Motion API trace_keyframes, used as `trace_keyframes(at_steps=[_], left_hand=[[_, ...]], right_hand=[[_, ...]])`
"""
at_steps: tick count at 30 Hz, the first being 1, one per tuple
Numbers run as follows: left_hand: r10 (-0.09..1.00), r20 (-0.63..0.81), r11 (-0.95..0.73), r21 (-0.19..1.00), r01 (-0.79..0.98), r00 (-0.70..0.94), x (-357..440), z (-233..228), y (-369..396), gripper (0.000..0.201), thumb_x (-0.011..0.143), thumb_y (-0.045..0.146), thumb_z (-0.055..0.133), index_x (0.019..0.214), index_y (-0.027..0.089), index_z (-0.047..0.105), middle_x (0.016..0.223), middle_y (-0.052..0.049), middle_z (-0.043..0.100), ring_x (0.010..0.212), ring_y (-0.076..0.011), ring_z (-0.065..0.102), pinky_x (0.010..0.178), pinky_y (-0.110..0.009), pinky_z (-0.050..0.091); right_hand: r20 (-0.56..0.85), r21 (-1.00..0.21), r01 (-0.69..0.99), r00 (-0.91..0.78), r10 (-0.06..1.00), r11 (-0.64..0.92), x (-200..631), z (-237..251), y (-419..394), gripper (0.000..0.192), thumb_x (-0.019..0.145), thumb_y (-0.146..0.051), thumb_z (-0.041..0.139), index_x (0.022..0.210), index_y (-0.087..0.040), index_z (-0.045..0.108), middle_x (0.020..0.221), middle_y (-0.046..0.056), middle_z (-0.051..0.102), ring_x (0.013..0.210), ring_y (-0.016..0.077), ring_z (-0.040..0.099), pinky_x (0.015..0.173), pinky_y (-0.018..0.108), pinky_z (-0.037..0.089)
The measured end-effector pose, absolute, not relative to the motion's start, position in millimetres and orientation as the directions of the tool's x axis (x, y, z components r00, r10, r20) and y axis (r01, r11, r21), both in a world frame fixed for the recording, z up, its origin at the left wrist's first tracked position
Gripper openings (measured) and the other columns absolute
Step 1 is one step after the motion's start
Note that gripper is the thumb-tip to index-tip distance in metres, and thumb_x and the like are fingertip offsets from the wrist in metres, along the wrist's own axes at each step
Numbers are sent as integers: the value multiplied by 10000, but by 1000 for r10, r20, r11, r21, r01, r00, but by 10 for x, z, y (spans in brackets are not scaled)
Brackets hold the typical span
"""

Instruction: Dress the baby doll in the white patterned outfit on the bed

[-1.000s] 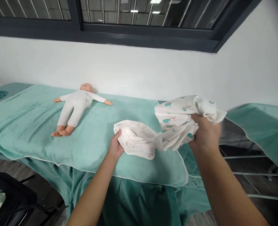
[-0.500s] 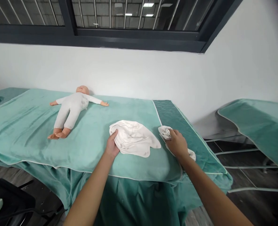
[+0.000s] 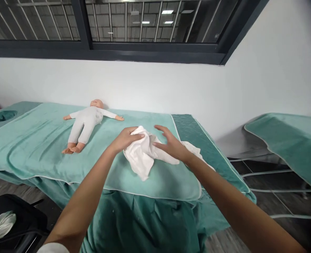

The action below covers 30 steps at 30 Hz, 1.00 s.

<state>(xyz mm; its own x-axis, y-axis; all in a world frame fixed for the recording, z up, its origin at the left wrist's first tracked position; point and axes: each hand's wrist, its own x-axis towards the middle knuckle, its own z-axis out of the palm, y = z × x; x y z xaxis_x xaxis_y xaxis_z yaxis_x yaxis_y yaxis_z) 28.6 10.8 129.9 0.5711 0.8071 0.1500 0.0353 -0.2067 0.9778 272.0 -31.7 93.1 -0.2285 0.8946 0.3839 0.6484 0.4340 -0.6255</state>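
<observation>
White crumpled cloth (image 3: 141, 158), pinched by left hand (image 3: 125, 139), is seemingly being straightened; spread right hand (image 3: 173, 145) is probably needing a grip.

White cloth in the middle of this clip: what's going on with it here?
A person's left hand holds up part of the white cloth above a green-covered bed. The right hand is beside it, fingers spread; whether it touches the cloth is unclear. A second pale cloth lies partly hidden behind the right forearm. To the left, a doll in white lies with its arms spread.
</observation>
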Motion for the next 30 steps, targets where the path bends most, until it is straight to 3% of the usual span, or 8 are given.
trace_keyframes(at_steps=[3, 5, 9, 12, 15, 19, 23, 30], left_hand=[[643, 236, -604, 741, 294, 728, 189, 1762, -5, 310, 874, 440, 601, 736, 163, 584, 716, 21, 581, 703, -137, 527, 638, -249, 346], [612, 293, -752, 503, 426, 735, 108, 1968, -70, 277, 907, 391, 555, 739, 174, 589, 732, 10, 597, 719, -151, 538, 651, -264, 345], [653, 422, -728, 124, 674, 629, -75, 2138, -157, 149, 917, 275, 501, 877, 210, 629, 893, -28, 636, 795, -186, 578, 645, -280, 339], [685, 498, -673, 152, 724, 532, -164, 2139, -173, 132, 907, 229, 478, 915, 212, 608, 946, -38, 626, 836, -190, 584, 659, -280, 357], [745, 504, -645, 381, 663, 436, -195, 2095, -160, 91, 890, 264, 503, 847, 197, 548, 865, -23, 611, 788, -176, 561, 685, -280, 381], [830, 373, -557, 594, 580, 415, -227, 1996, -161, 146, 852, 340, 567, 877, 207, 512, 810, 15, 580, 747, -161, 522, 670, -263, 374], [811, 277, -564, 605, 562, 516, -288, 1888, -164, 107, 868, 308, 526, 919, 216, 545, 920, 4, 629, 833, -179, 568, 732, -269, 406], [860, 365, -456, 236, 858, 357, -327, 1817, -91, 299, 854, 205, 505, 1138, 231, 594, 1096, -70, 692, 956, -275, 640, 731, -317, 412]], right_hand=[[339, -763, 427, -376, 862, 486, 2424, 1370, -163, 489, 839, -361, 638, 1310, -269, 542, 1319, 56, 597, 1229, 227, 561, 1058, 392, 420], [237, -768, 440, -481, 844, 466, 2308, 1635, -114, 284, 803, -332, 642, 1059, -207, 646, 1024, 25, 668, 972, 200, 625, 872, 332, 470], [134, -583, 649, -517, 845, 489, 2222, 2061, -169, 247, 808, -428, 650, 743, -201, 577, 668, -54, 502, 626, 112, 445, 595, 251, 307], [142, -404, 752, -510, 848, 520, 2237, 2256, -265, 244, 854, -433, 611, 758, -211, 583, 653, -48, 511, 606, 112, 427, 583, 248, 264], [212, -206, 873, -401, 891, 442, 2293, 2286, -338, 135, 881, -316, 548, 920, -222, 638, 784, -3, 639, 672, 144, 515, 609, 250, 293], [284, -117, 955, -231, 930, 273, 2433, 2072, -391, 291, 894, -231, 463, 1121, -235, 645, 1048, 57, 715, 857, 215, 610, 670, 281, 368], [317, -236, 940, -164, 934, 246, 2616, 1808, -405, 316, 891, -216, 414, 1050, -222, 686, 1126, 64, 708, 976, 241, 630, 788, 320, 436], [377, -556, 793, -24, 926, 248, 2758, 1813, -449, 303, 879, -271, 400, 916, -200, 692, 913, 39, 721, 864, 212, 638, 747, 291, 460]])
